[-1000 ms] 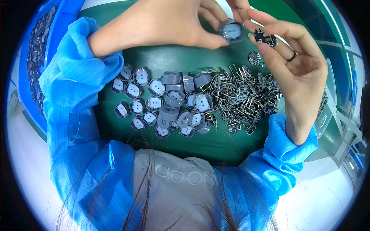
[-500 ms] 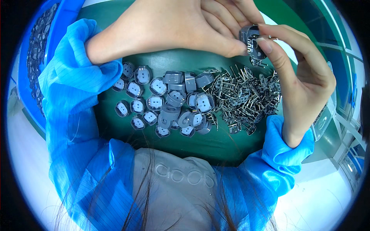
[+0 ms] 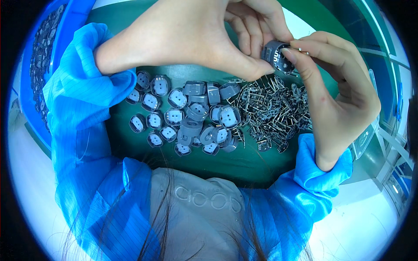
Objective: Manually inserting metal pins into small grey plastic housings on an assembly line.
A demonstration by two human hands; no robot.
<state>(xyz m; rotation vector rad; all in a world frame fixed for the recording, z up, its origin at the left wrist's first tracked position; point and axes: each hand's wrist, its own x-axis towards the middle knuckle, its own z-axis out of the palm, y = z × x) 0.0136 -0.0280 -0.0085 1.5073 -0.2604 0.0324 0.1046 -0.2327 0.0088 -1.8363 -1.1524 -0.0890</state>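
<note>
Above the far side of the mat, my left hand (image 3: 196,39) grips a small rounded grey plastic housing (image 3: 270,48) between thumb and fingers. My right hand (image 3: 339,82) pinches a small dark board with metal pins (image 3: 285,64) at the housing's open side. The fingertips partly cover the board, so I cannot tell how far inside it sits. Below my right hand lies a heap of similar pinned boards (image 3: 274,108). Left of the heap are several grey housings (image 3: 175,116), many with pale inserts showing, some stacked on one another.
A green mat (image 3: 209,167) covers the table. At the far left stands a blue bin (image 3: 65,43) filled with dark small parts. On the right, a clear plastic container (image 3: 365,141) sits by the table edge, near a pale frame.
Both hands have shifted slightly left and nearer with the housing and board. The housing has tilted, showing more of its grey side wall.
</note>
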